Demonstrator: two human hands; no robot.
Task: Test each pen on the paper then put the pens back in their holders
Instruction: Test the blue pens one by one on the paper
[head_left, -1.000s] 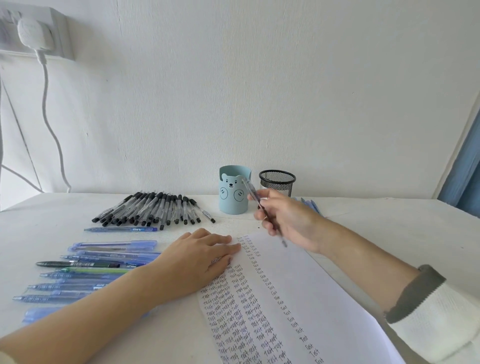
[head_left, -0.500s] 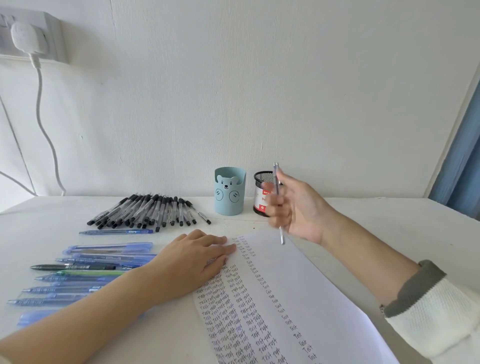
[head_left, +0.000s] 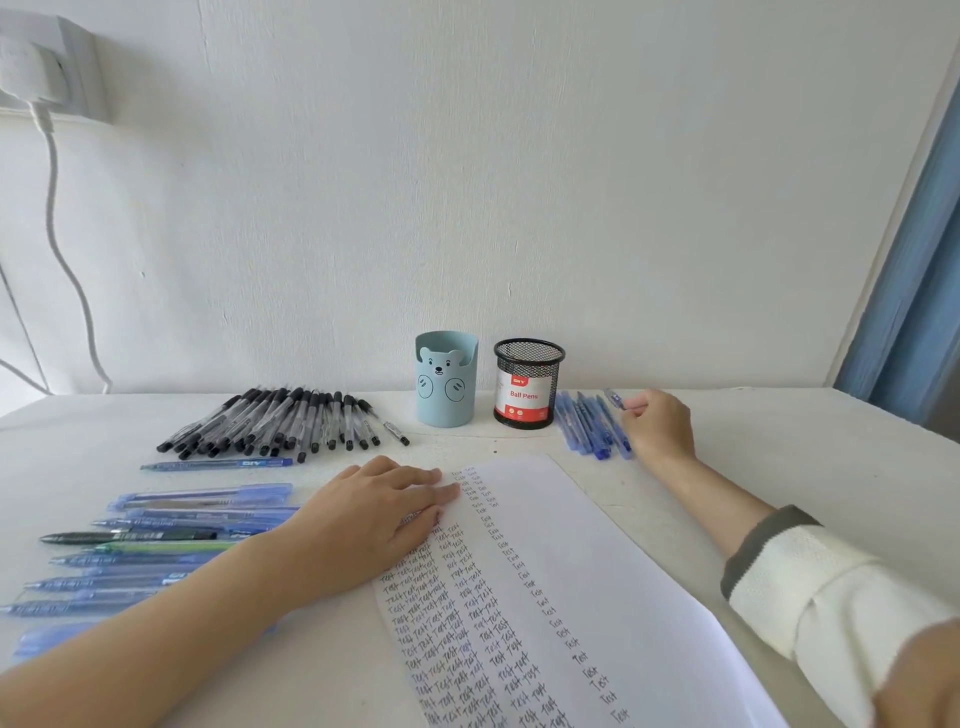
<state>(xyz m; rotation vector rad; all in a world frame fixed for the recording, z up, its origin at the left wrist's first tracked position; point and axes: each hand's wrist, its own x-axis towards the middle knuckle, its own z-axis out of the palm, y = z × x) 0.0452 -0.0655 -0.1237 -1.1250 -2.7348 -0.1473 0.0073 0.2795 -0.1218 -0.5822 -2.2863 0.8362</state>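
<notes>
A white paper covered in columns of the handwritten word "Test" lies on the white table. My left hand rests flat on its upper left corner. At the far right of the table, my right hand pinches a blue pen just above a small pile of blue pens. That pile lies right of the black mesh holder labelled "Ball Pens". A light blue bear holder stands left of it. I see no pens in either holder.
A fan of black-capped pens lies left of the holders. Several blue pens, a black one and a green one lie in a row at the left. A wall socket with a plug and cable is at upper left; a blue curtain is at right.
My right hand has carried the pen from above the paper, past the mesh holder, down to the blue pile at the right. My left hand stayed on the paper.
</notes>
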